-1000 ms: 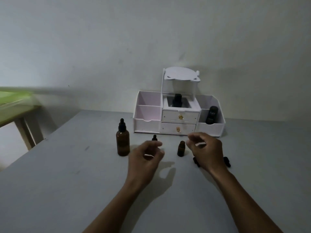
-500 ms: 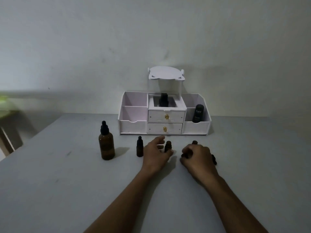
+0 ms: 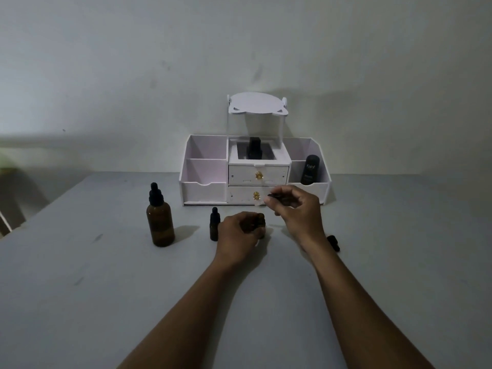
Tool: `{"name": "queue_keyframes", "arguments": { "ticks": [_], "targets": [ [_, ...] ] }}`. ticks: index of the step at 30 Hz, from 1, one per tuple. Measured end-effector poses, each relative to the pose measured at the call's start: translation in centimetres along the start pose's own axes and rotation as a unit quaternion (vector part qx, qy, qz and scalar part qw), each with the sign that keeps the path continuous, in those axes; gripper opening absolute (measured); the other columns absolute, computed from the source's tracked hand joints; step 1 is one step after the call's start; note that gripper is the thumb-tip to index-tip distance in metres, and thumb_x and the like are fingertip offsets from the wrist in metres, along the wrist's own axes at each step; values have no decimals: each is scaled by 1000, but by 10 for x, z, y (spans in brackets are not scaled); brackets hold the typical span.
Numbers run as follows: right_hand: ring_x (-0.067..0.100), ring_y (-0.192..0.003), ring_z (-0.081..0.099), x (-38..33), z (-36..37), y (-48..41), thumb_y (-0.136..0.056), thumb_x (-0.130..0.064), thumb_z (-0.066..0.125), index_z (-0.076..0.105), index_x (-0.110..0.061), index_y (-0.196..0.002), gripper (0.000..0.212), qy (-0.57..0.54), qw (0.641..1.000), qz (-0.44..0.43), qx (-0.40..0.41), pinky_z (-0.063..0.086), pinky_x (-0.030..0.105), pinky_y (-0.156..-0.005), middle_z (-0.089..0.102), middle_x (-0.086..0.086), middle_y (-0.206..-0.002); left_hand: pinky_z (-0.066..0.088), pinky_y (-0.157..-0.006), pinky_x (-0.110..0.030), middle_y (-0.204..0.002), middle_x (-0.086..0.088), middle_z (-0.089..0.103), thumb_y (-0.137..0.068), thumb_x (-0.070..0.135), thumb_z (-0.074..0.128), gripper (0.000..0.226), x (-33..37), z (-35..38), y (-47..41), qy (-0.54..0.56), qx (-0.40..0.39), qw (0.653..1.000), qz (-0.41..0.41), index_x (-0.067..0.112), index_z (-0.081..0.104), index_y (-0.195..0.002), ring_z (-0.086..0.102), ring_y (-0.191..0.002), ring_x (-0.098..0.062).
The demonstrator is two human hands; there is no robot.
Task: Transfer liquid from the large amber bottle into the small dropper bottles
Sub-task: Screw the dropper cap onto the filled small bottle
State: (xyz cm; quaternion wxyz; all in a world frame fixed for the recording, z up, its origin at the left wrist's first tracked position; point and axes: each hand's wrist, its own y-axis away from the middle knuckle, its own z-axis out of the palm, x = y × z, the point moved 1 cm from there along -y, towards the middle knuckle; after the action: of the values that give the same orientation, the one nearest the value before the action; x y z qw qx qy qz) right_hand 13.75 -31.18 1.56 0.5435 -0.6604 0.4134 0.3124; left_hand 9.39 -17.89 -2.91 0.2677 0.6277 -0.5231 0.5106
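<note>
The large amber bottle (image 3: 160, 224) with a black dropper cap stands on the grey table, left of my hands. A small capped dropper bottle (image 3: 214, 227) stands just left of my left hand (image 3: 241, 234). That hand grips a second small amber bottle (image 3: 261, 221), uncapped, which stands on the table. My right hand (image 3: 296, 211) hovers above and to the right of it, pinching a black dropper cap (image 3: 277, 196) with its glass tube pointing down-left. Another black cap (image 3: 333, 242) lies on the table right of my right wrist.
A white desk organiser (image 3: 202, 191) with two small drawers stands against the wall behind the bottles. It holds a black bottle (image 3: 308, 170) in its right bin and a dark item (image 3: 254, 148) in the middle. The table's left edge (image 3: 42, 209) runs diagonally.
My left hand closed round the uncapped small bottle. My right hand picked a dropper cap off the table and lifted it above that bottle. The view shifted slightly.
</note>
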Motion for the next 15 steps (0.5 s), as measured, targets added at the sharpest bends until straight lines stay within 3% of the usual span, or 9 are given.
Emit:
{"name": "queue_keyframes", "arguments": {
  "ticks": [3,6,9,13,15],
  "targets": [
    [12,-87,72,3,2,3,-81,-20,80,75,-18,-102,21,-15,1000,-5,15,62,36,-81,76,-2,-94,44,-96,-21,-123,1,69,-87,13,74,40,0,0,0,-2,-5,1000,3,16,66,-126,60,-103,-3],
    [15,-85,72,4,3,5,-79,-17,81,74,-16,-102,24,-18,999,-13,31,62,37,-81,76,1,-93,42,-94,-18,-124,0,69,-87,12,73,40,-1,-1,0,-10,-10,1000,11,15,65,-127,59,-102,-2],
    [14,-85,72,4,3,7,-79,-16,81,74,-15,-101,24,-16,999,-27,39,61,31,-81,76,2,-93,41,-94,-17,-124,-1,69,-88,12,73,40,0,-1,1,-16,-10,1000,16,14,65,-127,59,-103,-3],
    [-1,-87,69,6,7,9,-81,-13,78,74,-19,-107,27,12,999,-46,18,54,11,-77,73,-8,-93,43,-95,-21,-122,-1,70,-87,14,74,39,1,0,0,-22,2,1000,17,15,67,-125,60,-101,-4],
    [-8,-89,67,8,9,9,-83,-11,77,73,-19,-111,30,20,998,-54,8,51,6,-74,71,-13,-96,43,-91,-16,-120,0,71,-87,13,74,37,1,0,1,-24,4,999,22,15,67,-124,60,-98,-2]
  ]
}}
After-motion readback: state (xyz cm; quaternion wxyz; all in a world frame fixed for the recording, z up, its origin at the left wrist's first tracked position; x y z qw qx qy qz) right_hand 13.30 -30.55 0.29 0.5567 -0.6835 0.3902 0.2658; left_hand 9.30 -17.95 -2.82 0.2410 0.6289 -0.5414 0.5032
